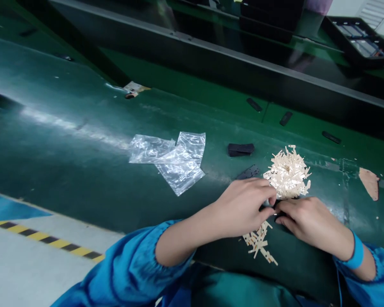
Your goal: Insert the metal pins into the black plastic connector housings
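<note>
My left hand (pixel 249 207) is closed in a pinch, thumb against the fingers. Right beside it, my right hand (pixel 307 217) is closed too, its fingertips almost meeting the left ones. Something small and dark shows between them, mostly hidden by the fingers. Just beyond the hands is a heap of small cream-coloured strips (pixel 288 172). A smaller scatter of similar strips (pixel 259 243) lies on the near side, below my left hand. Flat black pieces with small holes (pixel 249 172) lie behind the left hand, and a stack of black strips (pixel 240 149) sits farther back.
Clear plastic bags (pixel 182 162) lie on the green tabletop (pixel 92 170) to the left. Single black pieces (pixel 254 104) are spread along the back, below a dark raised ledge (pixel 211 55). A tan scrap (pixel 369 183) lies at right. A black tray (pixel 358 40) stands on the upper level.
</note>
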The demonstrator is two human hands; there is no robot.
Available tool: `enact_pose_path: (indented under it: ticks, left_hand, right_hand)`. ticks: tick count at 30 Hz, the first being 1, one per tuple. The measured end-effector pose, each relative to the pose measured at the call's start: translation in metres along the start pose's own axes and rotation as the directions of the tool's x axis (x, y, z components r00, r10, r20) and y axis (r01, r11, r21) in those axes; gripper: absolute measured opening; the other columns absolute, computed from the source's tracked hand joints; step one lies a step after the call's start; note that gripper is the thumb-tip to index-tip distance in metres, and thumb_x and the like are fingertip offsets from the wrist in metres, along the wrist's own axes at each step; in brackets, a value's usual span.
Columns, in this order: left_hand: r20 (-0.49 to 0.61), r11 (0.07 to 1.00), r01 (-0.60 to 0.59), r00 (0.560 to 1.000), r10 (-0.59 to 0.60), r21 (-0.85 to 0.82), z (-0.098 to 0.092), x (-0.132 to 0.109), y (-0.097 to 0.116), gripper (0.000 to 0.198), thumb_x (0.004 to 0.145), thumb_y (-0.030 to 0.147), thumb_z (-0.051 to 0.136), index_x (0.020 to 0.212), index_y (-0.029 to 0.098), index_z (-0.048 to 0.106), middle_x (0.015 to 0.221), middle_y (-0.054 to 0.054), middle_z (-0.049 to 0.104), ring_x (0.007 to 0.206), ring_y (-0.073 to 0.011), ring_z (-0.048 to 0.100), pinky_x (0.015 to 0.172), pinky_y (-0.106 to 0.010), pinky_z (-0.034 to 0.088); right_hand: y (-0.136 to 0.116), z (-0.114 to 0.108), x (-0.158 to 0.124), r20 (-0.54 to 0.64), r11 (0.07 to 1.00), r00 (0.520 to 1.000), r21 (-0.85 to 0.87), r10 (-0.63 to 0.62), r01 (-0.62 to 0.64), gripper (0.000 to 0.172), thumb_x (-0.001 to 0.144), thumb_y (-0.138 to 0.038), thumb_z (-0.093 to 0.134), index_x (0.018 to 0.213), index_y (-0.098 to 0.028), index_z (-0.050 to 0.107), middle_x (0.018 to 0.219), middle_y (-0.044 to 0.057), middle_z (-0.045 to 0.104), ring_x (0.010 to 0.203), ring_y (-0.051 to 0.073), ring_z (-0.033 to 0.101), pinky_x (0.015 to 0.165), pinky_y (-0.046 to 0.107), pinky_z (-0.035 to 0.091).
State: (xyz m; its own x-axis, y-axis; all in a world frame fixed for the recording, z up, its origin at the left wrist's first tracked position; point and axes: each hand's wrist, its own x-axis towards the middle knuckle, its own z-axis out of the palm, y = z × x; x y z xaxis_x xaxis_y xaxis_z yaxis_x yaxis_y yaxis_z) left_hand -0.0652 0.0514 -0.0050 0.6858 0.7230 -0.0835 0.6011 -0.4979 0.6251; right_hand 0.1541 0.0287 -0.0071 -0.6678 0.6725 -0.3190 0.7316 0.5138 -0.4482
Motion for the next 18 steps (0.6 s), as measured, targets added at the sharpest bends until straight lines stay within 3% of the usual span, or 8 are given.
enact_pose_path:
  ticks: [1, 4, 7, 9, 11, 14, 16, 18]
  left_hand:
    - [-0.036, 0.999, -0.009, 0.999, 0.008, -0.035, -0.005, -0.001, 0.000, 0.002, 0.087, 0.019, 0.068, 0.087, 0.019, 0.066, 0.089, -0.001, 0.069, 0.081, -0.0193, 0.065, 0.066, -0.030, 0.046]
    - [-0.092, 0.996, -0.039, 0.995, 0.031, -0.086, -0.016, -0.004, -0.002, 0.005, 0.091, 0.018, 0.062, 0.089, 0.019, 0.067, 0.092, -0.001, 0.068, 0.081, -0.0171, 0.064, 0.068, -0.029, 0.045]
    - [-0.058, 0.990, -0.121, 0.991, 0.118, -0.065, -0.020, -0.005, -0.006, 0.015, 0.091, 0.013, 0.060, 0.100, 0.020, 0.069, 0.097, -0.003, 0.066, 0.088, -0.0185, 0.064, 0.073, -0.030, 0.046]
    - [-0.052, 0.976, -0.205, 0.978, 0.201, -0.079, -0.019, -0.005, -0.008, 0.022, 0.093, 0.014, 0.061, 0.111, 0.022, 0.071, 0.105, -0.004, 0.066, 0.092, -0.0186, 0.064, 0.077, -0.030, 0.047]
    - [-0.086, 0.953, -0.272, 0.961, 0.262, -0.132, -0.018, -0.004, -0.010, 0.020, 0.097, 0.019, 0.060, 0.112, 0.024, 0.073, 0.107, -0.004, 0.068, 0.090, -0.0166, 0.065, 0.078, -0.029, 0.047]
    - [-0.143, 0.935, -0.286, 0.955, 0.260, -0.211, -0.017, -0.003, -0.011, 0.019, 0.102, 0.025, 0.058, 0.101, 0.023, 0.076, 0.096, -0.001, 0.070, 0.082, -0.0133, 0.065, 0.075, -0.027, 0.047]
    - [-0.145, 0.949, -0.245, 0.965, 0.218, -0.201, -0.017, -0.002, -0.010, 0.022, 0.103, 0.024, 0.054, 0.098, 0.021, 0.075, 0.092, -0.001, 0.070, 0.080, -0.0135, 0.064, 0.073, -0.028, 0.046]
    - [-0.123, 0.972, -0.196, 0.976, 0.180, -0.133, -0.015, -0.001, -0.009, 0.027, 0.104, 0.023, 0.047, 0.093, 0.019, 0.072, 0.089, -0.002, 0.068, 0.079, -0.0150, 0.063, 0.071, -0.029, 0.045]
  right_hand:
    - [0.000, 0.003, 0.000, 0.008, 1.000, 1.000, -0.014, -0.003, 0.003, 0.003, 0.092, -0.017, 0.068, 0.094, -0.019, 0.069, 0.083, 0.005, 0.072, 0.065, 0.021, 0.064, 0.059, 0.033, 0.033]
    - [0.005, 0.003, 0.001, 0.007, 0.999, 1.000, 0.049, -0.019, 0.019, 0.013, 0.096, -0.016, 0.061, 0.086, -0.020, 0.067, 0.077, 0.003, 0.070, 0.062, 0.018, 0.062, 0.058, 0.032, 0.033]
    - [0.012, -0.006, 0.003, -0.032, 0.958, 0.999, 0.287, 0.037, -0.026, 0.010, 0.094, -0.019, 0.064, 0.085, -0.021, 0.067, 0.070, -0.001, 0.064, 0.058, 0.014, 0.055, 0.057, 0.029, 0.035]
    - [0.015, -0.013, 0.003, -0.009, 0.844, 0.994, 0.529, 0.108, -0.087, 0.011, 0.093, -0.026, 0.068, 0.083, -0.021, 0.066, 0.064, -0.003, 0.057, 0.056, 0.013, 0.049, 0.054, 0.027, 0.036]
    - [0.017, -0.018, 0.002, 0.060, 0.671, 0.989, 0.729, 0.137, -0.137, 0.019, 0.091, -0.033, 0.073, 0.080, -0.021, 0.065, 0.061, -0.006, 0.050, 0.054, 0.012, 0.044, 0.051, 0.025, 0.036]
    - [0.017, -0.022, 0.000, 0.112, 0.497, 0.985, 0.852, 0.132, -0.164, 0.021, 0.088, -0.037, 0.077, 0.084, -0.019, 0.069, 0.061, -0.006, 0.050, 0.053, 0.010, 0.040, 0.050, 0.024, 0.034]
    - [0.014, -0.022, -0.001, 0.081, 0.500, 0.982, 0.852, 0.170, -0.157, 0.019, 0.086, -0.037, 0.078, 0.089, -0.018, 0.073, 0.062, -0.005, 0.052, 0.054, 0.011, 0.042, 0.051, 0.025, 0.035]
    - [0.010, -0.021, -0.002, 0.032, 0.569, 0.975, 0.808, 0.218, -0.154, 0.017, 0.087, -0.035, 0.077, 0.089, -0.019, 0.076, 0.061, -0.004, 0.052, 0.055, 0.012, 0.043, 0.051, 0.026, 0.036]
